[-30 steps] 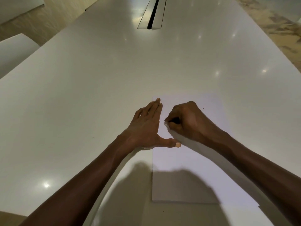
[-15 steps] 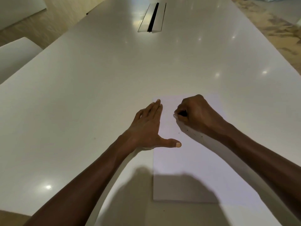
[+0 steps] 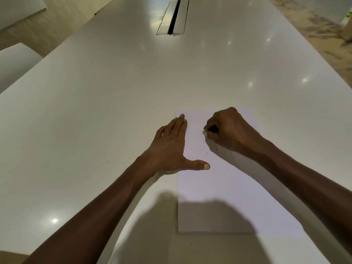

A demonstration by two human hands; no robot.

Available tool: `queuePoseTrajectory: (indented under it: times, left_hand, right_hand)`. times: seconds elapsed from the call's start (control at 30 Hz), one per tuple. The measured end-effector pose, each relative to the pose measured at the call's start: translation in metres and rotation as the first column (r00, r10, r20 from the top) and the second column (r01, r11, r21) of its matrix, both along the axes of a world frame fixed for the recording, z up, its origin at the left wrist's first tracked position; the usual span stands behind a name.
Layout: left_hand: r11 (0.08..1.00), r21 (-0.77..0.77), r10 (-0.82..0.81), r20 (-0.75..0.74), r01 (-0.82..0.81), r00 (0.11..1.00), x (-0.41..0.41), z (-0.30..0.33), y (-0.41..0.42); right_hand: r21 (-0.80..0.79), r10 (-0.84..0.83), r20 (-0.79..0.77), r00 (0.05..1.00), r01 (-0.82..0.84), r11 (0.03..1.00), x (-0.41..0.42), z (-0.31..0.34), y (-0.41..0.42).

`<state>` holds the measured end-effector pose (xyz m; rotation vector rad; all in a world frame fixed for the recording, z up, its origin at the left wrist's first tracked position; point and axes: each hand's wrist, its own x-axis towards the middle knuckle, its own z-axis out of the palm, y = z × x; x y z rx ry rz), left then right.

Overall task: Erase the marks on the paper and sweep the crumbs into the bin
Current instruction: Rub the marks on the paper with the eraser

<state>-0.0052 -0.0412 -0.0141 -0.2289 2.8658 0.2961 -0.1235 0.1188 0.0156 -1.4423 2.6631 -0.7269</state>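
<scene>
A white sheet of paper lies on the glossy white table in front of me. My left hand lies flat and spread on the paper's left edge, thumb stretched across the sheet. My right hand is curled into a fist over the upper part of the paper, pinching a small white eraser whose tip touches the sheet. A few tiny dark crumbs lie on the paper below the fist. No bin is in view.
A metal cable hatch with a dark slot sits in the table's far middle. A white chair stands off the left edge. Patterned floor runs along the right side.
My right hand with the eraser has moved up and to the right across the paper, leaving small crumbs behind. My left hand has stayed pressed on the sheet.
</scene>
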Motion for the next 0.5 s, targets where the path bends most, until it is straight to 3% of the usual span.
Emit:
queuePoseTrajectory:
  times: [0.2,0.3,0.4,0.5]
  left_hand:
    - [1.000,-0.006,-0.001,0.006,0.001,1.000,0.000,0.000,0.001]
    - [1.000,0.009,0.001,0.003,-0.001,1.000,0.001,0.001,0.002]
    - [1.000,0.017,0.004,-0.005,-0.004,1.000,0.001,0.001,0.001]
    - [1.000,0.014,0.001,-0.006,-0.001,1.000,0.001,0.001,0.000]
  right_hand:
    - [0.084,-0.014,0.132,0.991,0.003,0.996,0.007,0.008,0.008]
    - [0.082,-0.114,0.172,0.978,0.101,0.992,0.004,0.009,0.006]
    - [0.052,-0.129,0.169,0.977,0.122,0.991,-0.006,0.006,0.000]
    - [0.043,-0.032,0.084,0.996,0.028,0.999,-0.008,0.005,0.003]
